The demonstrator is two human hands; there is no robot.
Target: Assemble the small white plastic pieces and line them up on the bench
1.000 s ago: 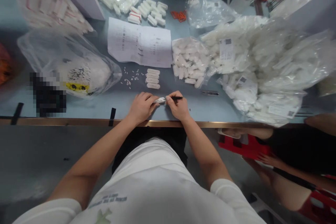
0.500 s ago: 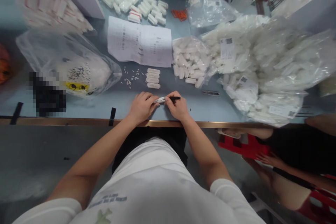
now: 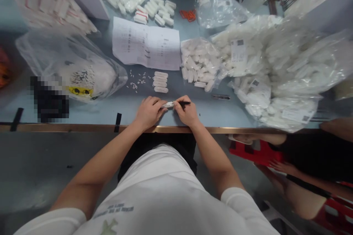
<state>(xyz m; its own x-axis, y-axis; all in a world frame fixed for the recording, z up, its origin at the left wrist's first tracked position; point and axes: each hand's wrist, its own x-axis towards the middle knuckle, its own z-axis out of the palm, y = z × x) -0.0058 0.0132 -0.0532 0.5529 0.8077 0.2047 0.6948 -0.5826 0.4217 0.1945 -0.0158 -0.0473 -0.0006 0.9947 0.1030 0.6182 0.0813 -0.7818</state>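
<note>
Plastic bag (image 3: 41,55): clear and baggy, at the left on the surface (image 3: 104,112); probably soft, likely to slump if gripped by one loose fold.
White slivers (image 3: 135,87): scattered to the right of it, tiny; they look light enough to skid and would want a fingertip pinch.
Left hand (image 3: 149,112): closed in a narrow pinch around the left end of the white piece, its wrist by the table edge.
Four white pieces (image 3: 160,84): stacked in a neat column just beyond the hands; likely rigid and light, easiest lifted by their short ends.
White piece (image 3: 167,105): held between the two hands, near the front edge; probably light, stiff plastic, smooth and a little slippery. Its ends or long sides look the safest hold, with gentle pressure, as any small parts on its dark-marked face could be fragile.
Right hand (image 3: 186,112): fingers narrow around the dark tool, close against the piece's right end.
Dark tool (image 3: 186,102): slim, pen-like, seemingly stiff; best gripped low, near its tip.
Metal tool (image 3: 220,97): lying apart at the right, likely the heavier, hard to dent.
</note>
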